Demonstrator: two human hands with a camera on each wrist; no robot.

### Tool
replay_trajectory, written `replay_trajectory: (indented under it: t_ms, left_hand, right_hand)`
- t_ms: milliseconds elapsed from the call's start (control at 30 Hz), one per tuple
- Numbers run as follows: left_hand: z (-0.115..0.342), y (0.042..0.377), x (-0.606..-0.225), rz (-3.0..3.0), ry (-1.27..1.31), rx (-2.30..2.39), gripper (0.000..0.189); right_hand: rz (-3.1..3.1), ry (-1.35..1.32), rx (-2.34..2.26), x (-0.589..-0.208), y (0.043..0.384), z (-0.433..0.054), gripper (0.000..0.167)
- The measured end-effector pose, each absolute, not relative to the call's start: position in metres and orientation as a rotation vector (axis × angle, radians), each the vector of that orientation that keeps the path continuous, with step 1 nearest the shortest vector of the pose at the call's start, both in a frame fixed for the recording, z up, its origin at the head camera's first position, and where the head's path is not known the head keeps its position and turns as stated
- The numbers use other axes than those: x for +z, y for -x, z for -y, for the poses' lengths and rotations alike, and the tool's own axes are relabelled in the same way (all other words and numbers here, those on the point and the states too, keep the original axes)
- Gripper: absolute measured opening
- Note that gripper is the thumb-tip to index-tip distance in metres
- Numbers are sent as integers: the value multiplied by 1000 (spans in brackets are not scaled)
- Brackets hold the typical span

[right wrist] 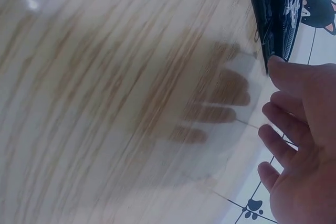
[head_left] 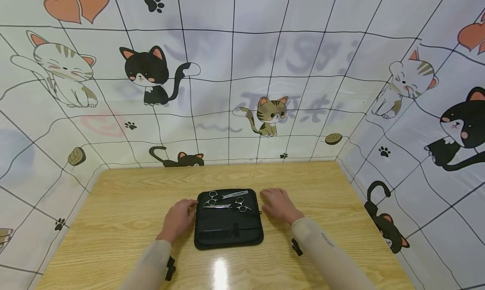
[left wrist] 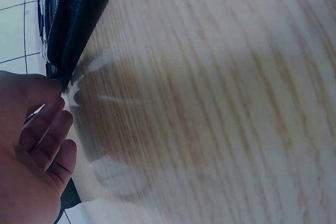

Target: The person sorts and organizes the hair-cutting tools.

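Observation:
On the table lies a flat black zip case with silver scissors and a second silver pair with finger rings across its upper half. My left hand is at the case's left edge, its fingertips by the upper corner. Seen from the left wrist, the thumb meets the case's end and the other fingers bend loosely. On the other side my right hand rests beside the upper right corner. In the right wrist view its thumb reaches the case's corner, with the other fingers spread and relaxed.
The wooden table extends around the case on all sides. Behind it and to both sides stands white cloth printed with cats and grid lines. A dark strap piece shows at the left wrist, another at the right.

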State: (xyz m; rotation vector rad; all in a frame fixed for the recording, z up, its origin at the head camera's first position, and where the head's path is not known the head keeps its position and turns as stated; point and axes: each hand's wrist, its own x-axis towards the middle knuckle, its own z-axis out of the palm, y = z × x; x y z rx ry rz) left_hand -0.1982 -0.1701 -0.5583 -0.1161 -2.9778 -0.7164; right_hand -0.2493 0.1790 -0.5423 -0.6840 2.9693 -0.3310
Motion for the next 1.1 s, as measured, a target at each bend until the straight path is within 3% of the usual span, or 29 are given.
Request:
replay_trajectory:
  t_ms: [700,1100]
  left_hand:
    - [165,211,-558,3000,77,-912,37]
    - [165,218,-556,2920,-149,-1303,37]
  right_hand:
    - [-3032,560,-312,-546,256,-155,34]
    - [-2992,463,-428,-545,262,-144,24]
